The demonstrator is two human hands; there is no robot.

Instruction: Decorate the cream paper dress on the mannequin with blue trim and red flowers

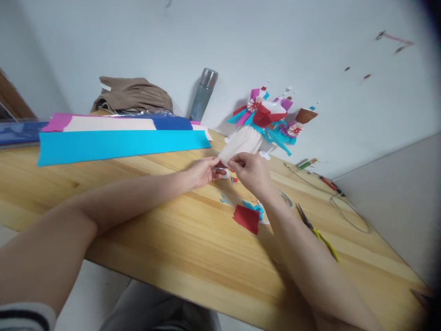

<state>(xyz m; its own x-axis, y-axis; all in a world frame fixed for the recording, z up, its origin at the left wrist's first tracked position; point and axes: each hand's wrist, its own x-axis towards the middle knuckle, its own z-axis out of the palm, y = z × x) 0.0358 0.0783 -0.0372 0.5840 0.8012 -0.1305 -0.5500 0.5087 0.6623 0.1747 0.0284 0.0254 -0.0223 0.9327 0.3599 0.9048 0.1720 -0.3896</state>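
Between my two hands is a piece of cream crepe paper (241,141), gathered at its lower end and fanning out upward. My left hand (206,172) pinches its lower left corner between thumb and finger, the other fingers curled loosely below. My right hand (253,171) is closed at the paper's lower right edge, fingertips close to those of the left. Just under the left fingers lies a small white ring (225,174), partly hidden. Nearer me on the table lie a red crepe paper piece (246,219) and blue scraps (253,206).
Scissors with yellow handles (320,236) lie right of my right forearm. Long crepe strips, bright blue (124,146) in front, stretch across the left. Behind stand a thermos (204,94), brown cloth (134,94) and colourful paper decorations (267,115). A thin cable (344,209) curves at right.
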